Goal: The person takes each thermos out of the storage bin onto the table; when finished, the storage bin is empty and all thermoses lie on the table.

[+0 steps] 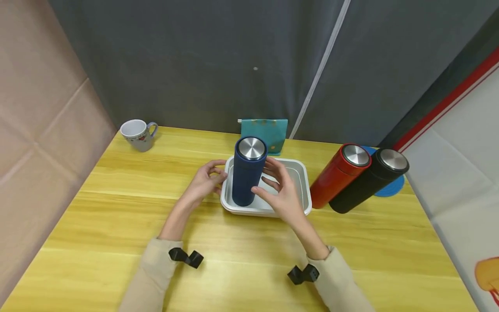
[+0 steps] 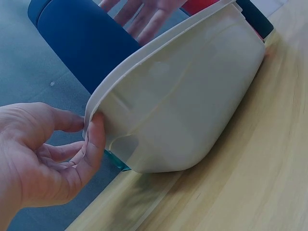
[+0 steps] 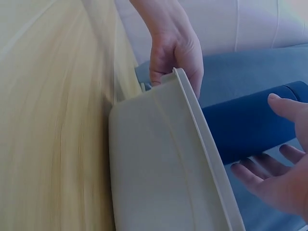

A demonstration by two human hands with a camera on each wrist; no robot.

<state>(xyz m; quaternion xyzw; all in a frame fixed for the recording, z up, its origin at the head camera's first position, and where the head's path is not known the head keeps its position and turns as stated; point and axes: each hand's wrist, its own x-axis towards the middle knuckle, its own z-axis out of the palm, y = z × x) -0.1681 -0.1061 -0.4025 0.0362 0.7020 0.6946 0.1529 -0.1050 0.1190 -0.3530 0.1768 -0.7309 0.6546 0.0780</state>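
A navy blue thermos bottle (image 1: 244,182) with a silver lid top stands upright in the left part of a white plastic tub (image 1: 305,186). My left hand (image 1: 203,180) pinches the tub's left rim; thumb and finger meet at that rim (image 2: 91,108) in the left wrist view. Around the bottle's right side, my right hand (image 1: 283,195) is held with fingers spread and loosely bent. In the right wrist view, its thumb (image 3: 284,103) overlaps the bottle (image 3: 250,120), while the other fingers lie below it; whether they touch cannot be told.
Right of the tub stand a red thermos (image 1: 335,177) and a black thermos (image 1: 366,182), with a blue round object (image 1: 391,187) partly hidden behind. A teal pouch (image 1: 274,134) stands behind the tub. A patterned mug (image 1: 140,138) sits at the table's (image 1: 230,268) back left.
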